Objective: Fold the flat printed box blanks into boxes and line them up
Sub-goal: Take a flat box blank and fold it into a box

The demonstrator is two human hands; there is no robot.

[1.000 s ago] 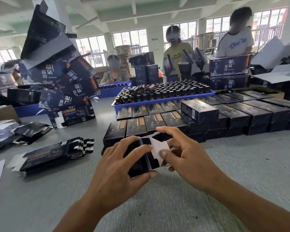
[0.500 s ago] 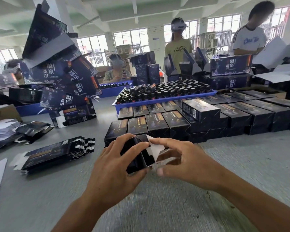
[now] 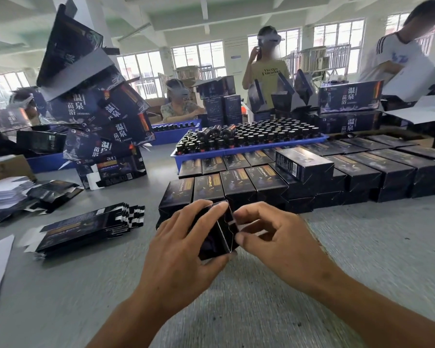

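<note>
I hold a small dark printed box [image 3: 217, 237] above the grey table, its end facing me. My left hand [image 3: 183, 247] grips its body, fingers over the top and thumb beneath. My right hand [image 3: 274, 237] pinches the box's end flap between thumb and forefinger; the flap lies nearly closed. Just behind stand rows of folded dark boxes [image 3: 236, 187], lined up side by side. A stack of flat box blanks [image 3: 86, 226] lies on the table to the left.
A blue tray of dark bottles [image 3: 249, 139] sits behind the rows. A leaning pile of larger printed cartons [image 3: 98, 116] rises at the left, loose blanks [image 3: 15, 197] beside it. Three people work beyond the table. Bare grey tabletop [image 3: 374, 247] spreads at the right.
The white inside of the end flap showed earlier; now the flap is folded in and the end looks dark. Both hands rose slightly toward the lined-up boxes.
</note>
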